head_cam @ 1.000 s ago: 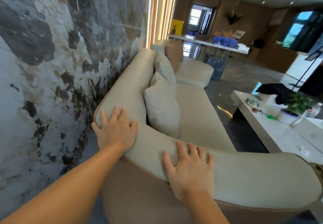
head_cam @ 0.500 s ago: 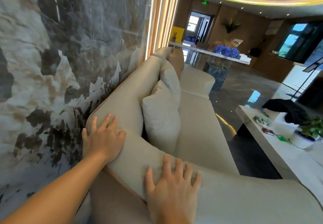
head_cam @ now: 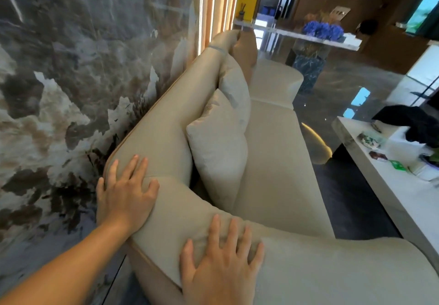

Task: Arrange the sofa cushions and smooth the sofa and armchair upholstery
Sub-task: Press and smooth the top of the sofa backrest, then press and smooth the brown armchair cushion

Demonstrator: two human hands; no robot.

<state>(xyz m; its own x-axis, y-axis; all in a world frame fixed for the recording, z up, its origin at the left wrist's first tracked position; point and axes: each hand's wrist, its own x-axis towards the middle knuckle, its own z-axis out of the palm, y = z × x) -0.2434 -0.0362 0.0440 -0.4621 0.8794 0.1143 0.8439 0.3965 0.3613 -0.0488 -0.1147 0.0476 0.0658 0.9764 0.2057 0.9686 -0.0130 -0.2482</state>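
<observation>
Wall side: marble wall point(head_cam: 71, 78) just beside the sofa back, almost no room for a hand between them.
Left hand point(head_cam: 126, 193): flat and spread, palm down on the rounded corner where the sofa back point(head_cam: 171, 114) meets the near arm; gripping nothing.
Long axis: sofa back running away from the hands, up and to the right, toward the far end near the armchair point(head_cam: 275, 78).
Cushions: near cushion point(head_cam: 218, 152) leaning on the back, just beyond the corner; second cushion point(head_cam: 235, 86) behind it, overlapping; a tan cushion point(head_cam: 245, 45) at the far end.
Nearer hand: left for a stroke along the back top, likely; either hand within reach of the near cushion.
Right hand point(head_cam: 223, 264): flat, fingers splayed, pressing the top of the near arm point(head_cam: 332, 271); holding nothing.
Seat point(head_cam: 273, 162): bare and open, free room for sweeping.
Right side: coffee table point(head_cam: 380, 185) well apart across the dark floor.
</observation>
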